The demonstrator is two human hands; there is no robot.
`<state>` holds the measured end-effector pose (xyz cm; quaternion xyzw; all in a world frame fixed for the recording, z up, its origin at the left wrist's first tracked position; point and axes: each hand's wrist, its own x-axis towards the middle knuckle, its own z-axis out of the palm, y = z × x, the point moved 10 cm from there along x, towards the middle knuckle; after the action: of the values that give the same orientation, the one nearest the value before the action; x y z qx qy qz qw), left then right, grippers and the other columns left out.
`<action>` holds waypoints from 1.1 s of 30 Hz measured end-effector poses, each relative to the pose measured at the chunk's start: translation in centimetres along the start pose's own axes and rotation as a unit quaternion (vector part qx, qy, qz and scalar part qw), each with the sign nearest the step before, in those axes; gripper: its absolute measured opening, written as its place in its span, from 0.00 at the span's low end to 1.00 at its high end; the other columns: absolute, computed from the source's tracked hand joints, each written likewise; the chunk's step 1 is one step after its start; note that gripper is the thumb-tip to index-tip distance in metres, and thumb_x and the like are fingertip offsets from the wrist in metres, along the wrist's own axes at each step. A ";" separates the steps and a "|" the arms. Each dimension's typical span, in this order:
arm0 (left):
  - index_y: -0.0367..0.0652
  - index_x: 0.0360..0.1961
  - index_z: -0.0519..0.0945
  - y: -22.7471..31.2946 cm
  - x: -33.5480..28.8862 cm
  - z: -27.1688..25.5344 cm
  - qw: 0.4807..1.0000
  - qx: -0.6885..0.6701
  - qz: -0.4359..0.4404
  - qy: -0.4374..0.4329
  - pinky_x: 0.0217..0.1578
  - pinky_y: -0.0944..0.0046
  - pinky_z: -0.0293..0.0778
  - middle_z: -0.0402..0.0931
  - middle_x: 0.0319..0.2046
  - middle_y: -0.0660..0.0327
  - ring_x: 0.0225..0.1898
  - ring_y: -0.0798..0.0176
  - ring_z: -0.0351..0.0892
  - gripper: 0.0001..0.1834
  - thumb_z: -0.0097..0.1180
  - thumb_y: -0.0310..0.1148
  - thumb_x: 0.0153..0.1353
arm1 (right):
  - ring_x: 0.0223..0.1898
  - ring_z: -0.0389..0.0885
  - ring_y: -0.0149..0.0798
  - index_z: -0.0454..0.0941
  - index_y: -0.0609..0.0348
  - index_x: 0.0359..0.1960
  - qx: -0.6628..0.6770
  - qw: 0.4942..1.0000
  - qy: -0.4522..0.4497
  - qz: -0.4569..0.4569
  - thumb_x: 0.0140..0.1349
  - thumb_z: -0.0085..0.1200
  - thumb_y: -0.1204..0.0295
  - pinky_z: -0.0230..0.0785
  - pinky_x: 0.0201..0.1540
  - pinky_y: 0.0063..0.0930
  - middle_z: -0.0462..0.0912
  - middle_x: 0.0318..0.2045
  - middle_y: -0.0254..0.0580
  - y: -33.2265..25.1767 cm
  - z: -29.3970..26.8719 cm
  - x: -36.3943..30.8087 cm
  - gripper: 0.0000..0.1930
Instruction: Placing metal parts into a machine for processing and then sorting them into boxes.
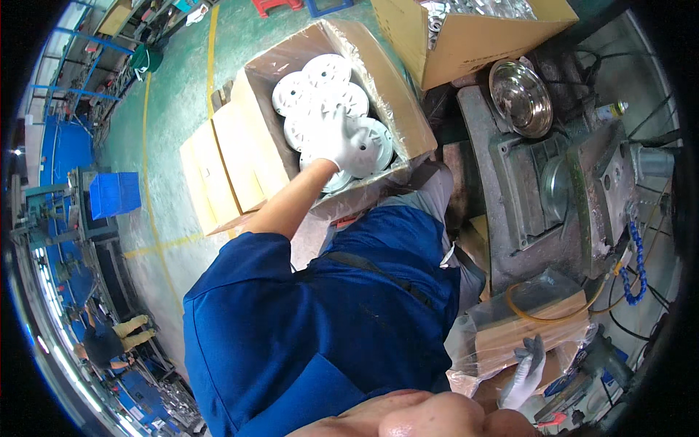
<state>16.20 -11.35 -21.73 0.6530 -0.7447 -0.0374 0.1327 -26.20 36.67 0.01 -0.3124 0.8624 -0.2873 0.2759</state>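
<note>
My left hand (336,140), in a white glove, reaches into an open cardboard box (255,95) lined with clear plastic. It grips a white round disc (373,148) lying on top of several similar white discs (313,84). My right hand (526,371), in a grey and white glove, rests flat at the lower right on a brown block wrapped in clear plastic (535,328); its fingers lie together and hold nothing. My blue work jacket fills the middle of the view.
A second cardboard box (473,44) with metal parts stands at the top. Beside it are a steel bowl (520,91) and a grey press machine (575,182) with a blue segmented hose (641,255). A blue crate (113,193) and another person (109,339) are far left.
</note>
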 end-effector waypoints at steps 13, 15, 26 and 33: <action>0.39 0.57 0.82 1.9 1.4 4.8 0.861 -0.307 -0.021 -0.406 0.54 0.60 0.76 0.84 0.51 0.52 0.51 0.60 0.82 0.33 0.71 0.52 0.57 | 0.54 0.78 0.42 0.67 0.72 0.68 0.055 0.998 -0.003 -0.001 0.74 0.49 0.50 0.70 0.59 0.36 0.79 0.57 0.54 -0.8 2.0 0.1 0.35; 0.40 0.53 0.85 1.6 3.0 1.7 0.888 -0.302 0.013 -0.348 0.51 0.64 0.77 0.87 0.45 0.60 0.43 0.67 0.84 0.24 0.68 0.44 0.62 | 0.53 0.78 0.42 0.67 0.71 0.67 0.057 0.998 0.002 -0.009 0.73 0.49 0.49 0.70 0.58 0.35 0.80 0.55 0.53 -0.6 1.7 -0.4 0.36; 0.41 0.47 0.87 26.1 -3.2 -18.5 0.647 -0.544 0.403 -0.350 0.51 0.62 0.74 0.82 0.43 0.61 0.46 0.64 0.79 0.16 0.69 0.38 0.61 | 0.25 0.79 0.43 0.70 0.70 0.64 0.658 0.666 -0.339 0.099 0.74 0.33 0.37 0.71 0.26 0.33 0.85 0.37 0.59 -9.2 21.0 7.8 0.42; 0.39 0.78 0.48 31.8 -4.7 -16.4 0.698 -0.518 0.343 -0.357 0.64 0.47 0.69 0.62 0.70 0.45 0.65 0.45 0.70 0.54 0.68 0.44 0.60 | 0.72 0.65 0.46 0.53 0.57 0.77 0.604 0.766 0.137 -0.172 0.66 0.47 0.83 0.60 0.72 0.39 0.63 0.73 0.50 -8.5 8.4 9.4 0.36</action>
<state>-9.90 -0.22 0.60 0.1177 -0.7718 -0.5990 0.1778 -23.61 21.92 -2.85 -0.1817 0.4708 -0.8314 0.2327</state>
